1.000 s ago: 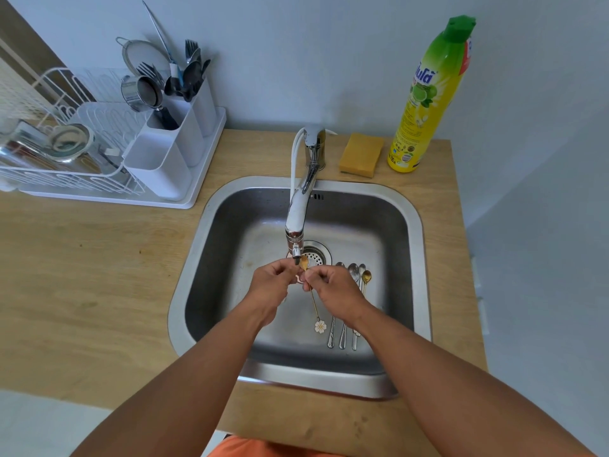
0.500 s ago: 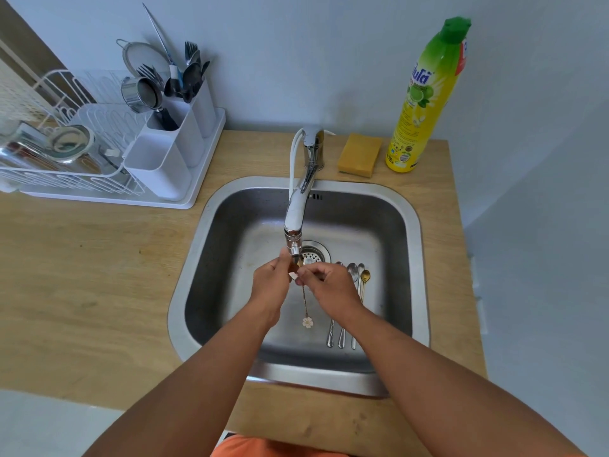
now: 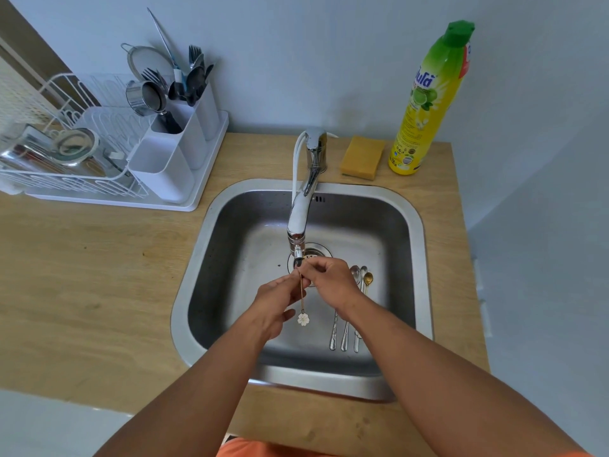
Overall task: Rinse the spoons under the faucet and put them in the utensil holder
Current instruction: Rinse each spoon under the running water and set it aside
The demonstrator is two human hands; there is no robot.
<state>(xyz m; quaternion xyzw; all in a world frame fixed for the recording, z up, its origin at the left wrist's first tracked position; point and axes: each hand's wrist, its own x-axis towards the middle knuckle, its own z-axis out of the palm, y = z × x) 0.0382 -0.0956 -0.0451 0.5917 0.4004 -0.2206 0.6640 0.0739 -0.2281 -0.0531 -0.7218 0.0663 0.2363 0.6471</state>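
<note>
Under the spout of the chrome faucet [image 3: 301, 212], both hands meet over the steel sink [image 3: 418, 258]. My right hand [image 3: 329, 285] pinches the bowl end of a thin gold spoon [image 3: 302, 298], whose handle hangs down and ends in a white flower charm. My left hand [image 3: 276, 301] touches the spoon's stem from the left, fingers loosely curled. The spoon's bowl is hidden between the fingers. Three more spoons [image 3: 346, 321] lie side by side on the sink floor to the right. The white utensil holder [image 3: 164, 166] stands at the back left on the counter.
The holder's rear compartments carry forks, spoons and a strainer. A white wire dish rack [image 3: 66, 159] with metal items sits to its left. A yellow sponge [image 3: 362, 156] and a tall dish soap bottle [image 3: 428, 100] stand behind the sink on the right.
The gold spoon has swung left, so its flower end now hangs nearer my left hand. Both hands have stayed under the spout, working on the spoon's bowl.
</note>
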